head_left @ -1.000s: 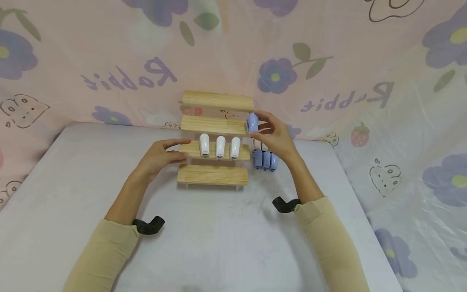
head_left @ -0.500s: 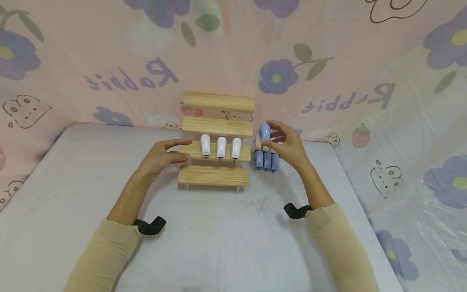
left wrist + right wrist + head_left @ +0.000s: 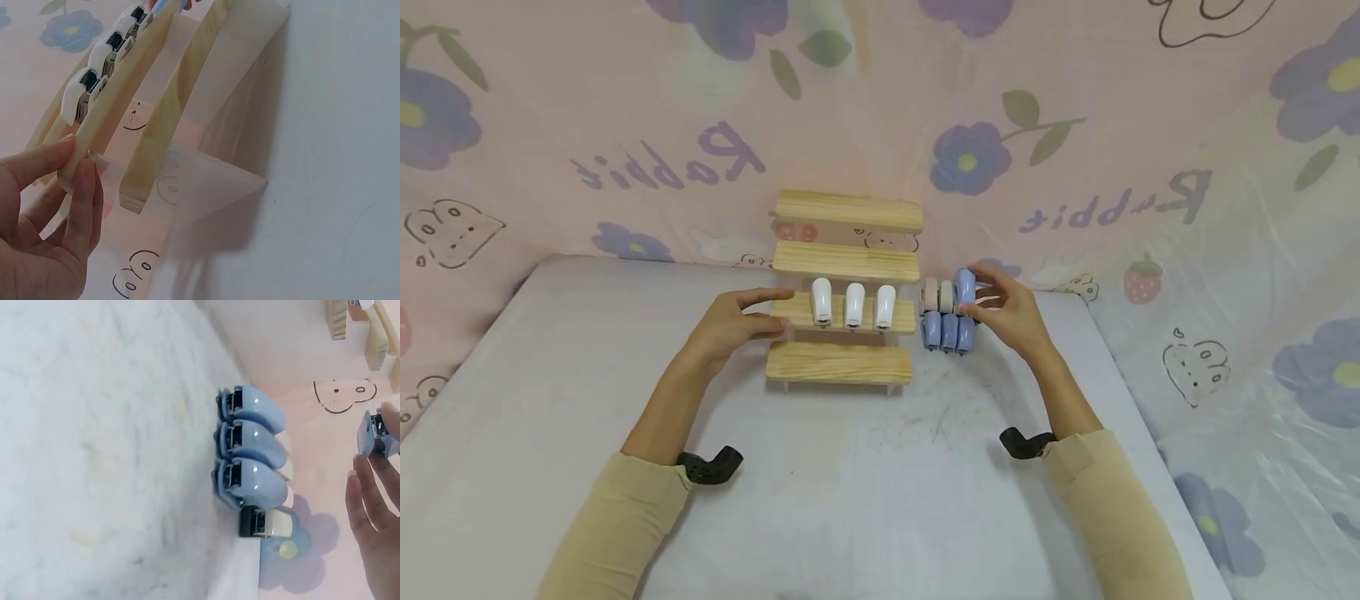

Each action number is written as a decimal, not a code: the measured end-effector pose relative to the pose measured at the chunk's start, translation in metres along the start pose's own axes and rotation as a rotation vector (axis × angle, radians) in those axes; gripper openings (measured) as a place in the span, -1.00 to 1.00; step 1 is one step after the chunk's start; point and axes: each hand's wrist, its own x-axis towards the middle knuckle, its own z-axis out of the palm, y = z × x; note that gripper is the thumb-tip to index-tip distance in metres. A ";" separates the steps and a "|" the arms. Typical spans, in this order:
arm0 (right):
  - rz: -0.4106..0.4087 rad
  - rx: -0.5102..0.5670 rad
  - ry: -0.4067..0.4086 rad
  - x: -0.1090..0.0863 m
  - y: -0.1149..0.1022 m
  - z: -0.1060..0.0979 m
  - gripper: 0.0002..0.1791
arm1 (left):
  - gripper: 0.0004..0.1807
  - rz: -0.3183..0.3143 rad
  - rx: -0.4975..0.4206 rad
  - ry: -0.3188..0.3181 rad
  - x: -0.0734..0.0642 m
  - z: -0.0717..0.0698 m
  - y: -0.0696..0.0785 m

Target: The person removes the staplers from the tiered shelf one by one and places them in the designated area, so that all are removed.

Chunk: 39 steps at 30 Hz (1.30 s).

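Observation:
My left hand (image 3: 726,329) pinches the left end of a stepped wooden display shelf (image 3: 838,362), at its second board from the front; in the left wrist view, thumb and fingers lie on either side of that board. On this same board stand three white mini staplers (image 3: 854,305). At the shelf's right, my right hand (image 3: 1011,312) holds a light blue mini stapler (image 3: 965,288) between thumb and fingers. Right below it in the head view, three more blue staplers (image 3: 253,444) stand side by side on the table.
Behind the blue staplers stand a pink stapler (image 3: 930,293) and a pale green one (image 3: 946,295). In the right wrist view, a cream stapler (image 3: 275,523) shows beside the blue row. A printed curtain (image 3: 850,100) hangs behind the white table (image 3: 850,500).
My right hand has carried the blue stapler from the right end of the shelf's upper boards rightward and down, over the group of staplers. The left hand stays on the shelf.

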 end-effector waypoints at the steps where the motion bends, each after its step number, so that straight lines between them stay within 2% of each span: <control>1: 0.008 -0.002 0.001 -0.001 0.002 0.000 -0.34 | -0.42 -0.001 -0.003 0.001 0.000 0.000 0.000; 11: 0.073 -0.032 -0.015 -0.019 0.018 -0.003 -0.34 | -0.43 -0.002 0.032 -0.022 -0.003 -0.001 -0.002; 18: 0.147 -0.012 -0.014 -0.022 0.063 -0.006 -0.27 | -0.43 -0.010 0.030 -0.009 -0.004 0.000 -0.002; 27: 0.162 -0.076 -0.003 -0.029 0.072 -0.013 -0.31 | -0.44 0.010 0.002 -0.003 -0.002 0.001 -0.003; 39: 0.221 -0.017 -0.032 -0.036 0.082 -0.014 -0.30 | -0.46 0.005 -0.009 -0.002 -0.001 -0.001 -0.001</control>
